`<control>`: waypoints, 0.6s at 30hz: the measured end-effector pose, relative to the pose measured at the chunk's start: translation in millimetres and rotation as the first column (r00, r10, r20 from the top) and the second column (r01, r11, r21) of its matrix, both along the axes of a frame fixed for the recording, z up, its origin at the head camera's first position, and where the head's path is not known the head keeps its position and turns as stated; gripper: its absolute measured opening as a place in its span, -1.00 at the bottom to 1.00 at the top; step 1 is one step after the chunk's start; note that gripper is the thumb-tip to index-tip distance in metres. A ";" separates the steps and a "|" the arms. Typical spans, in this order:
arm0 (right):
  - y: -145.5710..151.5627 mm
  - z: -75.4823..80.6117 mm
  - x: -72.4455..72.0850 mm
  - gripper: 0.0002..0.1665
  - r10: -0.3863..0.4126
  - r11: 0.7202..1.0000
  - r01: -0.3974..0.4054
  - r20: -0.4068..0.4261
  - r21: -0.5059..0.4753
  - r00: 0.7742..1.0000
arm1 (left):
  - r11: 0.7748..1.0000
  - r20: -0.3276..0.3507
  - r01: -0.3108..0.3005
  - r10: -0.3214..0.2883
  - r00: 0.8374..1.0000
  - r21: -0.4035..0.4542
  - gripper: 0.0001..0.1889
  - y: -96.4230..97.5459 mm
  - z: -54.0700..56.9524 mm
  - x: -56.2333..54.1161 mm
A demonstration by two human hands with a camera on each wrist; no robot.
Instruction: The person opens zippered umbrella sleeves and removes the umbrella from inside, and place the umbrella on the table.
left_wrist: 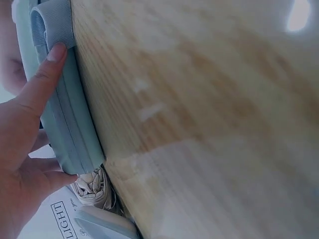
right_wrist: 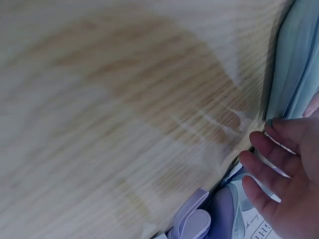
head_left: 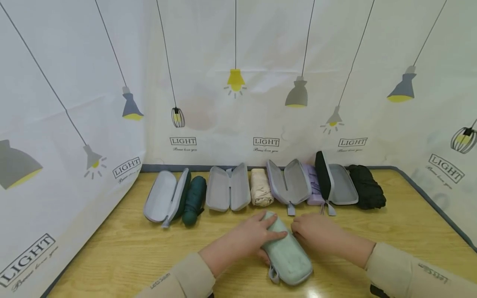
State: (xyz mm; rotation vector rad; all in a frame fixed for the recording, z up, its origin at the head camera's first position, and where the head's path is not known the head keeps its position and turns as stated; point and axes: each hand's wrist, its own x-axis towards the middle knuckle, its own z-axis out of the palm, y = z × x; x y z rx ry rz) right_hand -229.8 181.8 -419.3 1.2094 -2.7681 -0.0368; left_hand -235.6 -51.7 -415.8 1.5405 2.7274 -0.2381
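Note:
A mint green zip case lies closed and slanted on the table in front of me. My left hand holds its left side, with fingers spread over the top. In the left wrist view the thumb presses the side by the fabric loop, and the zip seam runs along below it. At the case's far right edge is my right hand, fingers curled. In the right wrist view its thumb and forefinger pinch a small greenish tip at the zip seam, seemingly the zipper pull, mostly hidden by the fingers.
Along the back of the table stand open cases: dark green, grey-lined, lilac and black. Between them lie rolled bundles in dark green, beige, purple and black. A lamp-printed sheet hangs behind.

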 end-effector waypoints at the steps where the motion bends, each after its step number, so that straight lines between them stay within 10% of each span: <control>1: -2.2 0.1 -1.4 -0.82 -0.021 1.000 0.021 0.008 -0.006 1.000 | 1.000 -0.004 0.017 -0.017 1.000 0.011 -0.08 0.0 -0.2 -0.1; 10: -12.1 2.0 -0.8 -0.80 -0.119 0.991 0.124 0.083 -0.050 0.989 | 0.995 0.024 -0.029 0.027 0.999 0.090 -0.02 -0.4 1.8 3.3; 18: -12.9 -0.1 8.3 -0.69 -0.205 0.974 0.212 0.077 -0.083 0.976 | 0.977 -0.102 -0.070 0.092 0.991 0.202 -0.30 4.1 1.7 19.2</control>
